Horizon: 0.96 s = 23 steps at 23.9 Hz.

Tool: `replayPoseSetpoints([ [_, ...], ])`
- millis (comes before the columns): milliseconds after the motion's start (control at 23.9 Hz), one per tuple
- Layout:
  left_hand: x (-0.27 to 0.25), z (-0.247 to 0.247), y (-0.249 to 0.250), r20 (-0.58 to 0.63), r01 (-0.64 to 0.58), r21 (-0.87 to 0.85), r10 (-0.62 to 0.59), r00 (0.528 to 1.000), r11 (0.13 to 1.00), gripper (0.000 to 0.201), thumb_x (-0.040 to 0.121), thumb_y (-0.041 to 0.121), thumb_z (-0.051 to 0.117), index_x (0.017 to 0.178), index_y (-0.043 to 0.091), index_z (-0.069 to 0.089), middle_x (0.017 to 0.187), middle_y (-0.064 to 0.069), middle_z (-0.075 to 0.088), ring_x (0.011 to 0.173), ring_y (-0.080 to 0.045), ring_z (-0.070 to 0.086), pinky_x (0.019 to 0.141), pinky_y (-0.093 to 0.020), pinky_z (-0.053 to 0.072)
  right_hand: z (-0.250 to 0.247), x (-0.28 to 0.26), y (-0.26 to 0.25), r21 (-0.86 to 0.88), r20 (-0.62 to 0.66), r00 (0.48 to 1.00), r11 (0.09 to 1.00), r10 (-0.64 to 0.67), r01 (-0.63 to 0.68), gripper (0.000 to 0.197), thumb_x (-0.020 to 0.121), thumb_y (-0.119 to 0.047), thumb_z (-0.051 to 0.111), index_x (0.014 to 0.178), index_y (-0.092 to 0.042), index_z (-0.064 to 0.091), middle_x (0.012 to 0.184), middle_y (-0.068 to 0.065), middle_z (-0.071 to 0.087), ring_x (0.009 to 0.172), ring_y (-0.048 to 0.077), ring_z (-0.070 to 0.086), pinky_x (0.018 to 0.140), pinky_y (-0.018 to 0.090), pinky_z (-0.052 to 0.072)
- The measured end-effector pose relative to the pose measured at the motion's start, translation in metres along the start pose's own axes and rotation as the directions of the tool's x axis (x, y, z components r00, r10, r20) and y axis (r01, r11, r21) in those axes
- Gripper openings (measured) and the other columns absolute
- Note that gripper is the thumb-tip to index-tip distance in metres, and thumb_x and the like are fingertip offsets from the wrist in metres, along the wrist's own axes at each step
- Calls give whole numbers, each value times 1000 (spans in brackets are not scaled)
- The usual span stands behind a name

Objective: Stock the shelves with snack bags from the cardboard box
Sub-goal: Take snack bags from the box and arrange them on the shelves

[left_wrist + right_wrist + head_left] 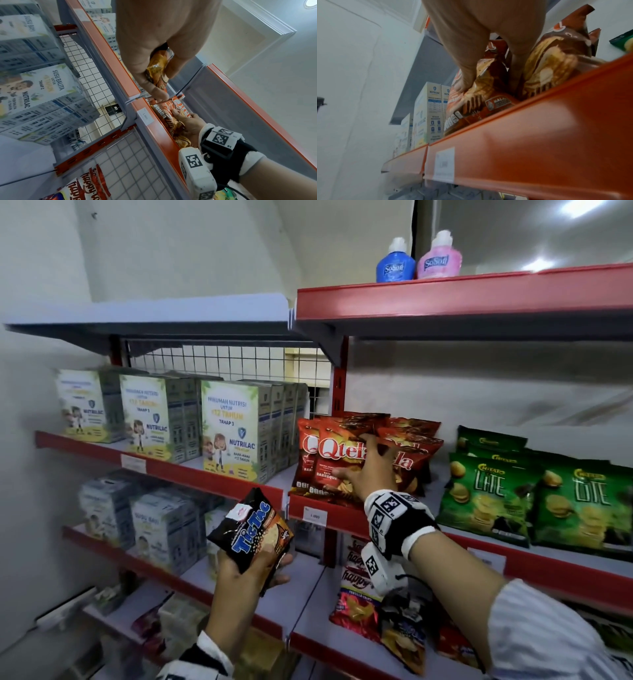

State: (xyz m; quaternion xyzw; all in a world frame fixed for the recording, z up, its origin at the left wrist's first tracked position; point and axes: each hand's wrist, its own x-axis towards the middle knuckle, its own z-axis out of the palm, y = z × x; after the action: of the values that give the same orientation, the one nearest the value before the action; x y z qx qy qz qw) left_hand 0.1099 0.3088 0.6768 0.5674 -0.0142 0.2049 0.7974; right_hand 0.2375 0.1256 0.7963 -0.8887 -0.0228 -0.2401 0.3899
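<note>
The left hand (245, 571) holds a small black-and-orange plastic Tic Tac snack bag (251, 534) with blue lettering, fingers curled round its lower end; this grip is closed on the bag, which tilts up and to the right in front of the red shelf edge (219, 484), below the milk cartons. In the left wrist view the bag's orange crinkled foil (157, 67) shows between thumb and fingers.

The right hand (368, 470) reaches onto the middle shelf and grasps a glossy red Qtela barbecue chip bag (334, 463), thumb pressed on the front near the printed chips, fingers spread over the top and behind it. The right wrist view shows the thumb (464, 81) on the bag's face (476, 102) just above the orange-red shelf lip (530, 135). This bag stands upright at the near edge, with more red Qtela bags (411, 453) touching it behind and to the right.

Further right stand green Chitato Lite bags (513, 494). To the left are white-and-yellow Nutrilac cartons (233, 429).
</note>
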Motion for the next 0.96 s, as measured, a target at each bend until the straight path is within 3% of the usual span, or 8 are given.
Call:
replayPoseSetpoints([
  [251,-2,10,-6,68,24,-25,-22,997,999,34,92,4,54,124,16,50,104,-12,71,80,-31,73,55,-32,58,7,-9,4,-187,57,998,982,7,4,91,65,-61,75,140,-34,31,146,12,10,132,44,34,102,50,40],
  [377,-1,21,-3,103,35,-40,-30,994,999,38,92,4,54,129,12,48,108,-17,70,81,-32,73,56,-33,58,-5,-13,6,-262,88,996,965,1,22,106,62,-73,67,147,-38,14,154,14,-4,141,43,15,107,53,33],
  [460,0,33,2,133,53,-55,-45,990,997,38,93,10,54,131,10,47,108,-20,69,83,-34,72,56,-33,58,-16,-18,8,-246,76,997,969,-11,30,106,63,-77,61,147,-40,9,155,15,-4,143,40,8,107,55,30],
  [544,-1,48,10,183,72,-62,-60,981,995,39,94,19,52,131,10,47,108,-21,69,84,-36,71,57,-33,59,-30,-25,11,-133,-7,997,989,-71,69,90,71,-71,60,144,-36,23,150,12,9,141,34,13,108,51,30],
  [669,-7,77,23,296,63,-51,-45,954,997,46,89,29,54,130,11,48,106,-16,71,83,-37,71,55,-30,58,-61,-38,22,199,-86,992,975,-87,103,53,81,-52,63,128,-32,46,138,7,32,133,26,33,111,44,31],
  [753,-15,99,29,380,56,-54,-32,924,997,45,86,29,56,128,15,48,105,-12,72,81,-37,72,51,-28,56,-87,-49,31,430,14,997,901,-80,66,43,84,-46,64,123,-36,49,123,-1,53,116,13,53,100,40,44],
  [837,-22,122,31,433,60,-62,-27,901,996,42,86,25,58,126,16,48,104,-10,73,76,-36,72,47,-27,54,-112,-60,40,551,163,979,835,-125,15,39,85,-41,63,122,-38,51,106,-8,63,96,-2,61,82,25,49],
  [962,-37,169,29,501,72,-59,-33,865,996,43,83,28,60,123,17,50,98,-6,74,68,-30,72,42,-26,52,-157,-71,60,573,291,947,817,-133,-61,27,83,-31,68,109,-31,64,106,-6,69,93,4,66,75,21,53],
])
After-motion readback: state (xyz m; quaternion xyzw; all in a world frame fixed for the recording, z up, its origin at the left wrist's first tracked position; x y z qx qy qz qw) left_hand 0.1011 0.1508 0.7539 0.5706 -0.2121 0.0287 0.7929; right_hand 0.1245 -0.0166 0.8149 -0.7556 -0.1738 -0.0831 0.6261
